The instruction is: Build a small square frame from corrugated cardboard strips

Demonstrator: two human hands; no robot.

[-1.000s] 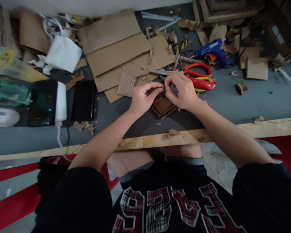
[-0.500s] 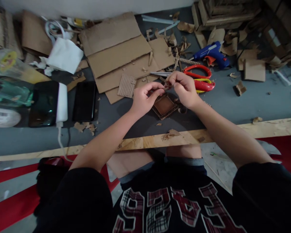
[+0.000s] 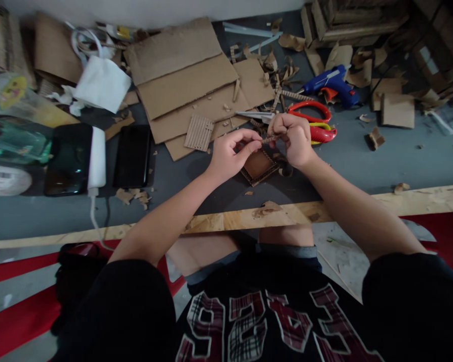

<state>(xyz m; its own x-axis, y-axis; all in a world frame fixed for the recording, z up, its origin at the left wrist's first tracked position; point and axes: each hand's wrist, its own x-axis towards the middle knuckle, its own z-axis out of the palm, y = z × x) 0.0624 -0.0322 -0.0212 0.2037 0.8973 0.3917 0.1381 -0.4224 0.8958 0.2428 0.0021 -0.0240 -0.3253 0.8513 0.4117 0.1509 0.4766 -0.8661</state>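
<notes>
Cardboard strip (image 3: 269, 139) between left hand (image 3: 228, 156) and right hand (image 3: 295, 139)

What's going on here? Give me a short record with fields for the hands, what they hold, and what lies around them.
left hand: pinches one end of the cardboard strip
right hand: closed on the strip's other end
below the hands: square cardboard frame on the grey table
beside right hand: red scissors, blue glue gun beyond them
behind: flat cardboard sheets
left side: two dark phones
</notes>
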